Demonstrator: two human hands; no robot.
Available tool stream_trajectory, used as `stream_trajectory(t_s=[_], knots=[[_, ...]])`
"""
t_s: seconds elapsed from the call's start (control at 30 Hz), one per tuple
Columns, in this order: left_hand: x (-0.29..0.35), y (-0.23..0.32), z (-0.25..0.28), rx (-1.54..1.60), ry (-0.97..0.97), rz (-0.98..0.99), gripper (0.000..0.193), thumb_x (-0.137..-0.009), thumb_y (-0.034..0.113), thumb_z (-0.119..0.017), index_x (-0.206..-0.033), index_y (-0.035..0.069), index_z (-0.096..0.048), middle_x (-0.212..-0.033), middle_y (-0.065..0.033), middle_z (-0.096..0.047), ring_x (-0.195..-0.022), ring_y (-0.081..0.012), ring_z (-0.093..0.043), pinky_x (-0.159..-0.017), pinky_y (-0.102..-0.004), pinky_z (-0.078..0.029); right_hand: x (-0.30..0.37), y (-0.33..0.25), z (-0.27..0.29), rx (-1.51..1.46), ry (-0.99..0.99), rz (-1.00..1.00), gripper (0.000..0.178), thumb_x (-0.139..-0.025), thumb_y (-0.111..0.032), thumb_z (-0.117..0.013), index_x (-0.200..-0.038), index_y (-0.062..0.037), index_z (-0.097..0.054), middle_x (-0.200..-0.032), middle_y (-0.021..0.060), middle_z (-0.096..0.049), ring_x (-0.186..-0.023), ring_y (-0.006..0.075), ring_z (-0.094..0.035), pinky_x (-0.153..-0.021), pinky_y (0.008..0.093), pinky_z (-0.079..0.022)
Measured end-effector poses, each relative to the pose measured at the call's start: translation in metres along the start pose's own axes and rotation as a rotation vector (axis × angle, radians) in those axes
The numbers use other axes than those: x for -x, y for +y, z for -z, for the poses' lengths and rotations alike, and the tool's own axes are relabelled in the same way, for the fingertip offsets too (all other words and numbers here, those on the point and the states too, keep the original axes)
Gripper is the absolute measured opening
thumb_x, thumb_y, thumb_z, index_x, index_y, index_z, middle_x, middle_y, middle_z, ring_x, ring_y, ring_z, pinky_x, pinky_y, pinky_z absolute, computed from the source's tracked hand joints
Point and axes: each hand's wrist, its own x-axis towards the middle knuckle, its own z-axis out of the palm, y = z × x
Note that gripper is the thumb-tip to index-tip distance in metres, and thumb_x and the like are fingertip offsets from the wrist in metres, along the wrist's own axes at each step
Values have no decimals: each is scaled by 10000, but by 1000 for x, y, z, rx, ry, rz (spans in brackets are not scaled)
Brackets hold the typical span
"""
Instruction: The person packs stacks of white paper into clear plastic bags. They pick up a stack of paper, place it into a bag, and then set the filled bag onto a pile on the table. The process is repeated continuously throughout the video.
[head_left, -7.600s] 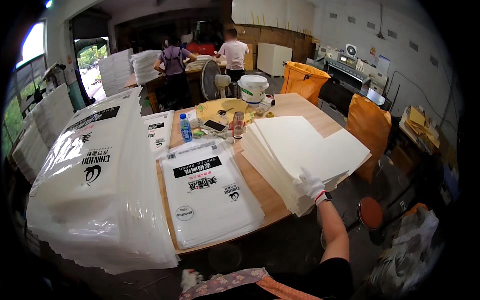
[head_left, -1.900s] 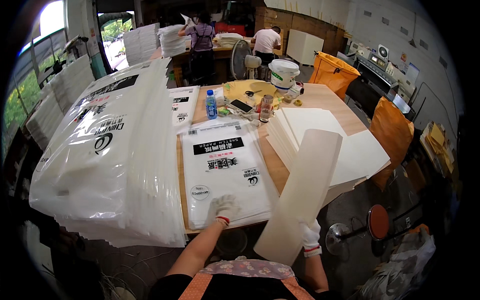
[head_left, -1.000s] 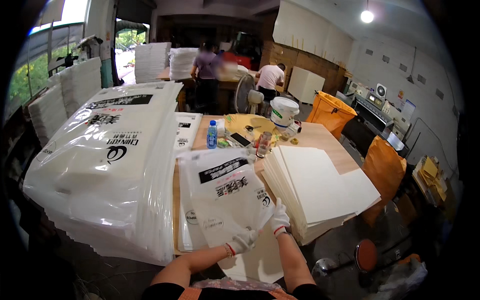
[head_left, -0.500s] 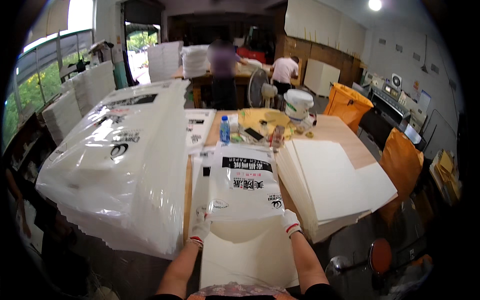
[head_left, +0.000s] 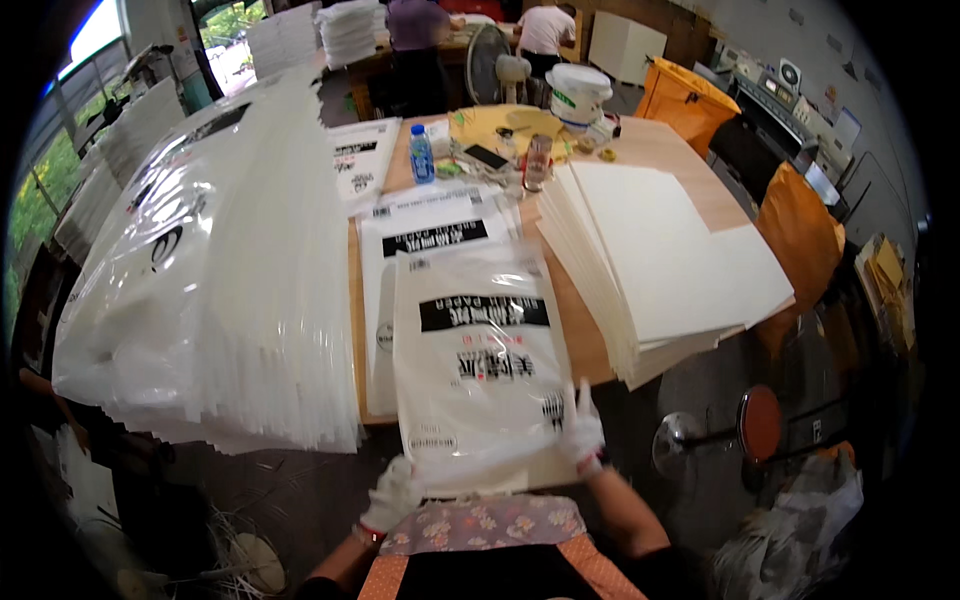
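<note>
A clear plastic bag (head_left: 485, 390) with black and red print lies around a stack of cream paper sheets, its open end toward me. At the bag's near left corner, my gloved left hand (head_left: 395, 495) has its fingers curled on the plastic. My gloved right hand (head_left: 582, 435) grips the near right edge, one finger stretched up along the side. Both gloves are white with red cuffs. Cream paper (head_left: 545, 472) shows past the bag's mouth. Beneath and beyond it lies a similar printed pack (head_left: 378, 290) on the wooden table (head_left: 590, 345).
A tall pile of plastic bags (head_left: 230, 280) stands on the left, a stack of white sheets (head_left: 690, 260) on the right. Toward the back are a blue bottle (head_left: 421, 158), phone (head_left: 487, 157), glass (head_left: 537, 165), white bucket (head_left: 578, 98) and fan (head_left: 488, 68). A round stool (head_left: 758, 425) stands at right.
The bag has come nearer to me and now covers most of the paper that lay bare. Both hands have moved down toward my body with its edge. My view has tilted downward.
</note>
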Motion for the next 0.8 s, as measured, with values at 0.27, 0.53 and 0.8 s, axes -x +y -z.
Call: stream_trajectory(t_s=[0.27,0.53,0.8], knots=[[82,-121,-62,72,-83,323,207,-799,124,-555,-964,7,-512,-873,-176,-546,-740,-389,-554,-667,-444,-470,48,-14,72,-287,-361,-134,648,-849,-190,-573,-1418,-127,-270,-1425,289,-249,-840,422,-617,-670,431,-536],[22,-32,-54,233,311,531,142,-852,154,-513,-883,21,-547,-721,-112,-542,-743,-312,-560,-657,-394,-455,57,32,-1,-321,26,-104,476,-863,-60,-499,-1321,7,-387,-1331,276,-395,-1213,362,-432,-929,386,-443],[-67,49,20,383,186,-121,30,-793,-11,-478,-791,-2,-506,-773,-128,-515,-714,-252,-534,-665,-329,-433,64,72,-35,-1744,-106,-902,336,-881,-158,-521,-1193,-39,-488,-827,106,-635,-667,238,-611,-652,376,-514]])
